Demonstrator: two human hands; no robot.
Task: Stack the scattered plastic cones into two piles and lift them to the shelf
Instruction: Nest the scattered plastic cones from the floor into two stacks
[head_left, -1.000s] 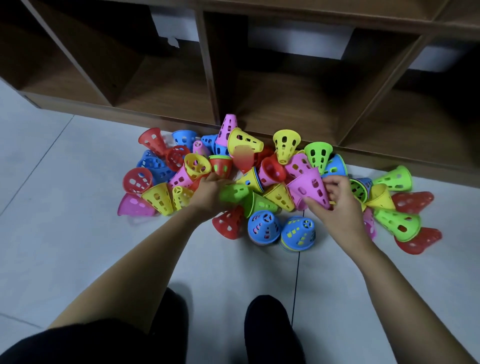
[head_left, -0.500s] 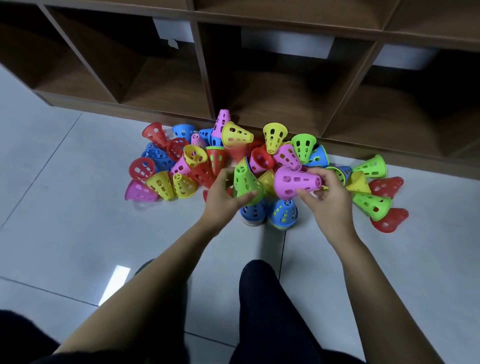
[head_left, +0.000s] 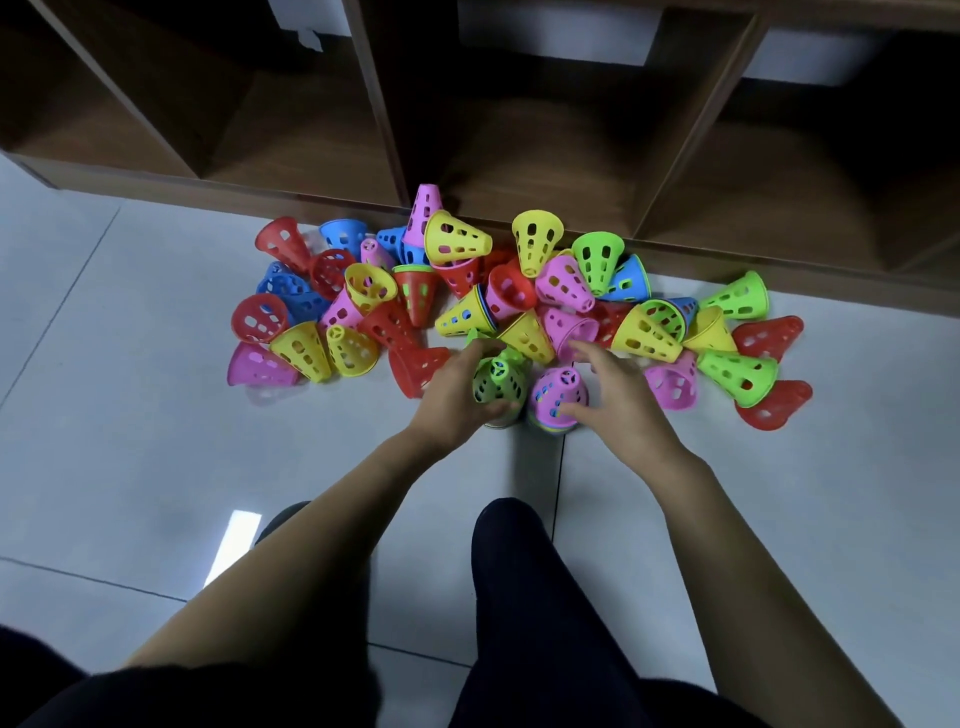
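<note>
On the floor (head_left: 130, 441), left hand (head_left: 452, 400) grips green cone (head_left: 496, 379)

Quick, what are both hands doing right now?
The left hand grips the green cone.
The right hand is open, fingers spread beside the pink cone.

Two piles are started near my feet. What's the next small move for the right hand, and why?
Probably reach the right hand forward to the loose pink cone lying just beyond its fingertips and seat it on the pink-topped pile. That hand looks open and empty, while the left hand grips the green cone on the other pile.
</note>
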